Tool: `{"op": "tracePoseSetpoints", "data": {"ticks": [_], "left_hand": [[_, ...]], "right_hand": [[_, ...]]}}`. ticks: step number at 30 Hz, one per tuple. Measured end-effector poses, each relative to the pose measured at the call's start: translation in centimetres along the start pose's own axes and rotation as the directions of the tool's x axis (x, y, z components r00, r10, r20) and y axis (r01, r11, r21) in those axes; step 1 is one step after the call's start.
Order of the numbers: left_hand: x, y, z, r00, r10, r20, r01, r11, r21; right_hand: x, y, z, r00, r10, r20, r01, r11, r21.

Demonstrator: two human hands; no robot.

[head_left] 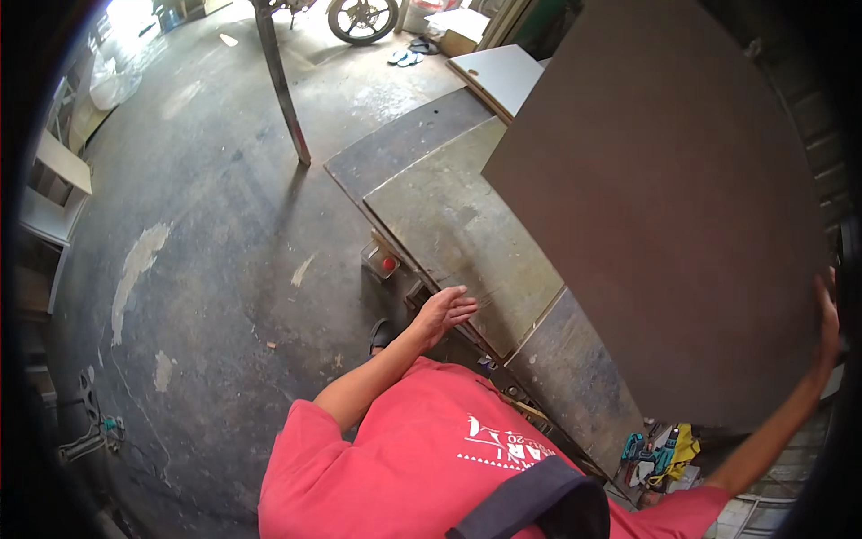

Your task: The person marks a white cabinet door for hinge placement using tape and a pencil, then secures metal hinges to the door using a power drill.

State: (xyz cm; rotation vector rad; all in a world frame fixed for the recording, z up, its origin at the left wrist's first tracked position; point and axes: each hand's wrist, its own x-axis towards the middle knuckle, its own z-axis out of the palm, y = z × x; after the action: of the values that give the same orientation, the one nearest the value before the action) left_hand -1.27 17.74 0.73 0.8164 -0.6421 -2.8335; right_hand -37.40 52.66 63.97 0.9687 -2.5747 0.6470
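A large, flat brown board [664, 216] stands tilted over the right part of a workbench and fills much of the right side. My right hand [828, 314] is at the board's right edge, holding it, with part of the fingers hidden at the dark rim of the picture. My left hand [446, 313] hovers by the near edge of the worktop [458, 216], fingers stretched and nothing in them. The worktop is a worn grey-green surface with darker panels on either side. On its near side sits a switch box with a red button [388, 264].
Teal power tools [648, 458] and a yellow cloth-like item [686, 449] lie at the lower right. A white panel [498, 74] rests behind the bench. A metal post [285, 90] rises from the concrete floor [197, 225]. Farther back are slippers [406, 58] and a motorcycle wheel [363, 18].
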Motion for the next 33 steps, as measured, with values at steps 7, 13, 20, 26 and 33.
{"op": "tracePoseSetpoints", "data": {"ticks": [7,13,20,26,33], "left_hand": [[-5.6,3.4,3.5,0.963,0.237,0.130,-0.165,0.897,-0.409],[-7.7,2.4,-2.3,0.956,0.143,-0.256,-0.158,0.987,-0.042],[-8.4,3.1,-6.8,0.857,0.086,-0.508,0.061,0.962,0.266],[-6.7,3.3,-9.7,0.807,0.115,-0.579,0.100,0.940,0.326],[-6.3,3.1,-12.3,0.770,0.135,-0.624,0.112,0.934,0.341]], "right_hand": [[-1.7,6.3,4.3,0.959,0.242,0.148,-0.262,0.957,0.128],[-5.5,8.8,26.7,0.866,0.200,0.458,-0.265,0.961,0.082],[-7.3,11.1,43.6,0.752,0.386,0.535,-0.522,0.844,0.124],[-7.1,12.8,51.7,0.704,0.441,0.556,-0.543,0.840,0.021],[-7.8,13.7,57.3,0.674,0.438,0.595,-0.486,0.869,-0.088]]}}
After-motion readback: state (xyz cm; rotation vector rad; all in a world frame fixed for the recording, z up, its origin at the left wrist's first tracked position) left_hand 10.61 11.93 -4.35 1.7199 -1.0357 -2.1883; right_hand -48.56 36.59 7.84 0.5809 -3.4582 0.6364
